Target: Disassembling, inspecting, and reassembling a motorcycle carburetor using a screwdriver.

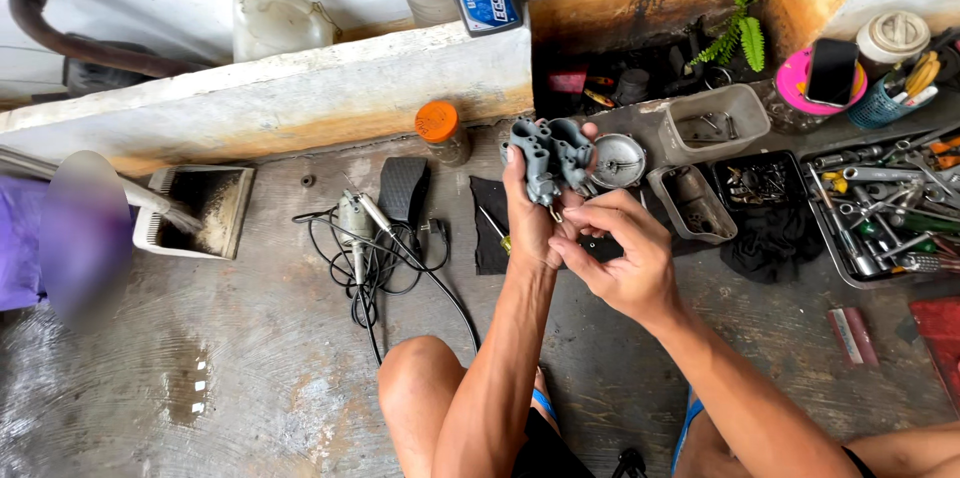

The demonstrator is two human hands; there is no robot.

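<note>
Two hands on one grey carburetor body (550, 153): left hand (530, 223) clasping it, right hand (620, 258) pinching beneath.

Single head-worn view, looking steeply down and forward from above the seated person's knees onto a concrete floor (250, 368). Close range: forearms fill the lower centre. Landmark: the tool tray (885, 208) sits far right; a whitewashed ledge (300, 88) crosses the top, left of it.
</note>
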